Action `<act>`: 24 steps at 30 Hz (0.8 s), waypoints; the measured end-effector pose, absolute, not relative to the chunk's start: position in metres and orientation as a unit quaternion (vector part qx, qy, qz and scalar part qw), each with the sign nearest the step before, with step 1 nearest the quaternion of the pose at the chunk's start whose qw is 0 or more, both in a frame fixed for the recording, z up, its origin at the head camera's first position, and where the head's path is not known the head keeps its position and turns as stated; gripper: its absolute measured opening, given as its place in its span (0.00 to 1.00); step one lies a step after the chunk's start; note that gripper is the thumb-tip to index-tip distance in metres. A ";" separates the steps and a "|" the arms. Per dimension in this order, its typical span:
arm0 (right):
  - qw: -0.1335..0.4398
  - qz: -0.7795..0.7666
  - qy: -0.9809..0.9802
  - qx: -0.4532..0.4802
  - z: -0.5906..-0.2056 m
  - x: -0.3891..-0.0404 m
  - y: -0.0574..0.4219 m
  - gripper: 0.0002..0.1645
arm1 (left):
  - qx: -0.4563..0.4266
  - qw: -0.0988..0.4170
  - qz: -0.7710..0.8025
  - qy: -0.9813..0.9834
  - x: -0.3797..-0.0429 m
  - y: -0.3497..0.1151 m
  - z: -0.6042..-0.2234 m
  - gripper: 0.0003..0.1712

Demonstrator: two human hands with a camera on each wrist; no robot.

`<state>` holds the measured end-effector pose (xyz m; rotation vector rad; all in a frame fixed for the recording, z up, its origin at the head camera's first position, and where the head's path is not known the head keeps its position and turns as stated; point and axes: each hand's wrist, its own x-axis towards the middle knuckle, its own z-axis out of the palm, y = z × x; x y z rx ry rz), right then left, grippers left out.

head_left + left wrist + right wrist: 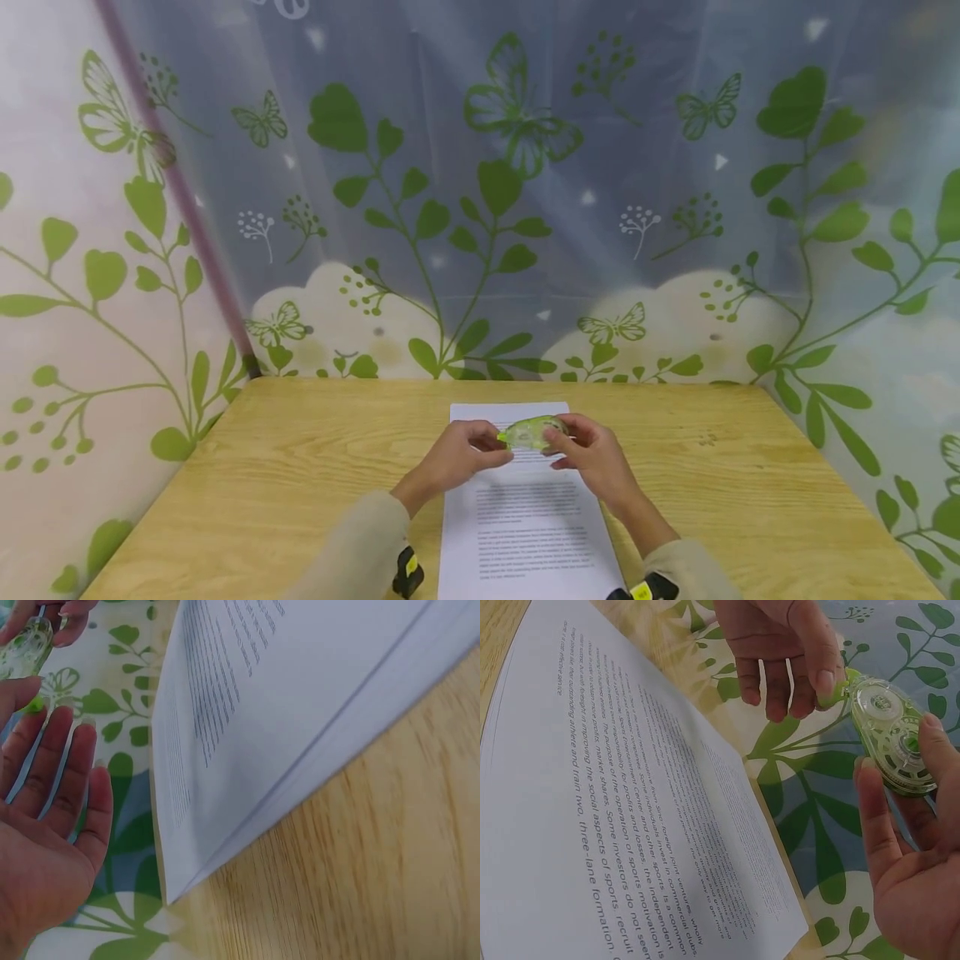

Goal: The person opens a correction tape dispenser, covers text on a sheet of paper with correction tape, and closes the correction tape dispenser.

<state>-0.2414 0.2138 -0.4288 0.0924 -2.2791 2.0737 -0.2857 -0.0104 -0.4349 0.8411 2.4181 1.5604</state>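
Observation:
A green correction tape [529, 433] with a see-through body is held level above the printed sheets [525, 500]. My right hand [596, 460] grips its rounded body between thumb and fingers; two round reels show through the case [889, 724] in the right wrist view. At the narrow end, my left hand [455, 457] pinches the bright green tip [838, 691] between thumb and index finger. The other fingers of the left hand [52, 795] stretch out loosely in the left wrist view.
The sheets form a stack [300, 697] on a light wooden table [315, 467]. Behind and at both sides hangs a curtain [450, 208] with green leaves and butterflies. A black band [408, 573] sits on the left sleeve, another [652, 587] on the right.

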 end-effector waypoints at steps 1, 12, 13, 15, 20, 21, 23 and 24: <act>0.028 0.673 -0.739 0.028 -0.428 -0.241 0.214 0.24 | 0.281 0.071 0.517 0.805 -0.286 -0.012 -0.435 0.09; 0.023 0.675 -0.736 0.034 -0.433 -0.241 0.214 0.22 | 0.285 0.084 0.521 0.800 -0.294 -0.026 -0.435 0.09; 0.022 0.675 -0.737 0.035 -0.434 -0.241 0.214 0.22 | 0.286 0.085 0.522 0.799 -0.294 -0.026 -0.435 0.09; 0.019 0.672 -0.739 0.038 -0.435 -0.241 0.214 0.23 | 0.286 0.088 0.521 0.799 -0.294 -0.027 -0.434 0.09; 0.024 0.655 -0.755 0.034 -0.436 -0.241 0.214 0.22 | 0.285 0.092 0.523 0.798 -0.285 -0.027 -0.423 0.08; 0.027 0.651 -0.758 0.032 -0.436 -0.241 0.214 0.21 | 0.285 0.092 0.524 0.797 -0.282 -0.027 -0.419 0.08; 0.030 0.647 -0.761 0.030 -0.435 -0.241 0.213 0.20 | 0.282 0.093 0.527 0.796 -0.275 -0.027 -0.410 0.08; 0.031 0.646 -0.762 0.031 -0.436 -0.241 0.213 0.20 | 0.283 0.090 0.531 0.793 -0.272 -0.027 -0.407 0.08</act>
